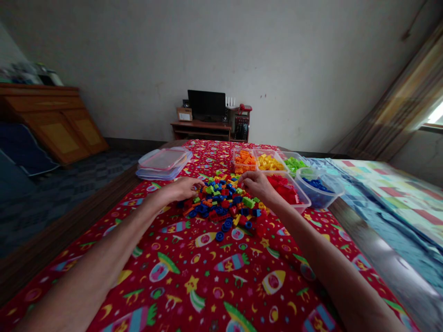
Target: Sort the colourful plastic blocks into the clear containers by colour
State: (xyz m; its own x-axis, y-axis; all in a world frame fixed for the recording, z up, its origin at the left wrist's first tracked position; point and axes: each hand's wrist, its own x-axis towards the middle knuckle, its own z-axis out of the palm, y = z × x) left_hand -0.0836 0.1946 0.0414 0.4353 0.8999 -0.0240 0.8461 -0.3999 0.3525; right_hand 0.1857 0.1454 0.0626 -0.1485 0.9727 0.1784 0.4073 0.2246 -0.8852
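Head view shows both hands on a pile of blocks (pixel 223 203) on the red cloth (pixel 207 276). Left hand (pixel 185 188) and right hand (pixel 254 184) curl over blocks; I cannot tell if they grip any.

This is a room in a home, likely a bedroom or living room. A red cloth (pixel 214 276) printed with rockets and stars covers the surface in front, and a patchwork quilt (pixel 391 193) lies at the right beside a curtain (pixel 401 110) and a bright window (pixel 436 114). Against the plain wall stands a low wooden desk (pixel 202 129) with a dark monitor (pixel 206 105), a router (pixel 230 102) and a red telephone (pixel 245 108). A wooden cabinet (pixel 55 122) stands at the left on a dark patterned floor (pixel 51 193).
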